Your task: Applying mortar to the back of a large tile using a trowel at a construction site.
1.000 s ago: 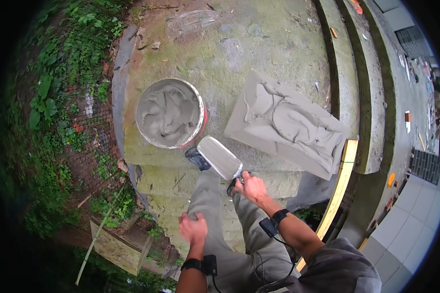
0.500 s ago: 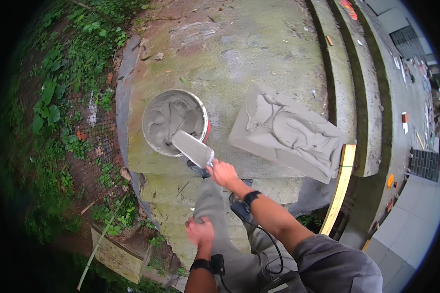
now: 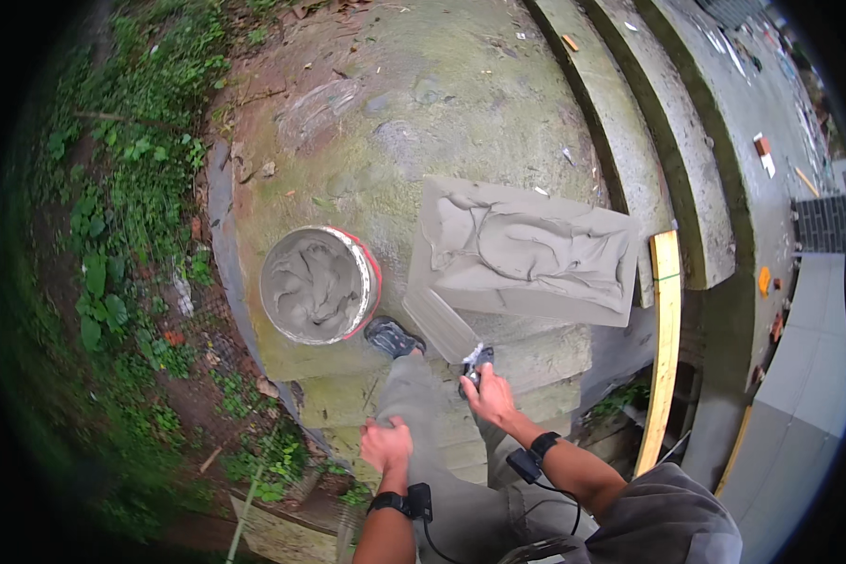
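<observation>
A trowel (image 3: 442,325) with a broad grey blade is gripped by its handle in my right hand (image 3: 491,395). Its blade tip points up and left, beside the near left corner of a rectangular slab (image 3: 564,310). Thick ridged grey mortar (image 3: 522,240) covers the slab's top; whether the blade touches the slab I cannot tell. Left of these stands a round bucket (image 3: 370,282) with a smeared white rim and red outside, holding wet grey mortar (image 3: 312,287). My left hand (image 3: 385,444) is closed in a fist at my left knee, with nothing visible in it.
My shoe (image 3: 393,336) is beside the bucket on mossy concrete (image 3: 348,169). Concrete steps (image 3: 630,122) run along the right, with a yellow timber plank (image 3: 665,348) near the slab. Green plants (image 3: 94,263) and netting border the left side. More steps descend under my legs.
My right hand has drawn the trowel away from the bucket, rightward and nearer to me, to beside the slab. The view has shifted. My left fist stays at the knee.
</observation>
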A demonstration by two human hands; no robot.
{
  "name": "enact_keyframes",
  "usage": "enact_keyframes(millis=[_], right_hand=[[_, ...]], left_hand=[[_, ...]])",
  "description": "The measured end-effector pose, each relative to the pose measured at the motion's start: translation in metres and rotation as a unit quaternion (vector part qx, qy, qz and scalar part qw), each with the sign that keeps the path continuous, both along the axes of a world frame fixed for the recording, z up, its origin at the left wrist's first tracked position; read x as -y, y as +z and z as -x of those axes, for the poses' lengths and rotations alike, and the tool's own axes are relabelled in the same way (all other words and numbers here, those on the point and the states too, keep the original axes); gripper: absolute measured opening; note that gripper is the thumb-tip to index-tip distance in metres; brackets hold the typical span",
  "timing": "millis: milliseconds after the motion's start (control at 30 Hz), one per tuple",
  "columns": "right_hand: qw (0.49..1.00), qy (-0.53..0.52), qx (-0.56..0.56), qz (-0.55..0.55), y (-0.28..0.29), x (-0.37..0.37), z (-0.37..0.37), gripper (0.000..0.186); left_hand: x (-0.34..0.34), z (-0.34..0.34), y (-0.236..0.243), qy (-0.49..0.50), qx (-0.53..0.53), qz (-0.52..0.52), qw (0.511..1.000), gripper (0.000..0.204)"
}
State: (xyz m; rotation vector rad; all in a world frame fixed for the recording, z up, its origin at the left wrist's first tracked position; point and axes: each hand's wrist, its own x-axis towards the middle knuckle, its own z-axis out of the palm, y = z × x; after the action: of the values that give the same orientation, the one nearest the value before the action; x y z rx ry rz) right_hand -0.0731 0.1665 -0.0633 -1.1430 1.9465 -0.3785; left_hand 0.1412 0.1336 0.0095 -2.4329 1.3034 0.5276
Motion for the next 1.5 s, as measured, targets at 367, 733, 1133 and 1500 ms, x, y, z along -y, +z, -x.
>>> enact_keyframes(millis=[367, 733, 1133, 1500], right_hand=[[0.992, -0.102, 0.067, -0.027, 0.055, -0.014, 0.035, 0.048], [0.935, -0.355, -0.010, 0.010, 0.096, -0.026, 0.157, 0.049], [0.975, -0.152, 0.156, -0.043, 0.114, 0.204, 0.127, 0.044], [0.989, -0.119, 0.050, -0.071, 0.009, 0.317, 0.119, 0.044]], left_hand=[[0.033, 0.045, 0.015, -0.115, 0.021, 0.002, 0.993, 0.048], [0.048, 0.062, 0.009, -0.205, 0.001, 0.012, 0.979, 0.046], [0.068, 0.064, -0.002, -0.163, -0.004, -0.026, 0.986, 0.048], [0.092, 0.073, -0.007, -0.173, -0.033, -0.030, 0.984, 0.043]])
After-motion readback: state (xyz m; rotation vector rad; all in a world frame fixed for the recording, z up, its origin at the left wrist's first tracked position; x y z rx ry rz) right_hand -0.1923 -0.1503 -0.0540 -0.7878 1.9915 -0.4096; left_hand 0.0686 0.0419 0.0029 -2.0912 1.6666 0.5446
